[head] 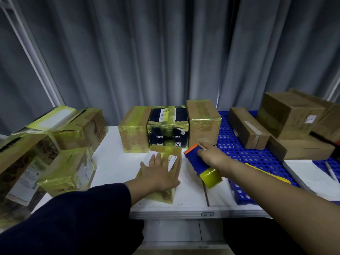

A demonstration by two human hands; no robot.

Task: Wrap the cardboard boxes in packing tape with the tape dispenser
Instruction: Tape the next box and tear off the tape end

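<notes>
A small cardboard box (173,159) partly covered in yellow tape lies on the white table (114,162) in front of me. My left hand (158,173) rests flat on its top with fingers spread. To its right, my right hand (213,155) grips a blue tape dispenser (197,162) with an orange tip and a yellow tape roll (211,176); my index finger points forward. The dispenser's tip hovers just right of the box.
Three taped boxes (169,126) stand in a row behind. Several taped boxes (60,153) pile up at the left. Untaped brown boxes (287,122) sit on a blue perforated tray (239,144) at the right, beside a white pad (312,177). A grey curtain hangs behind.
</notes>
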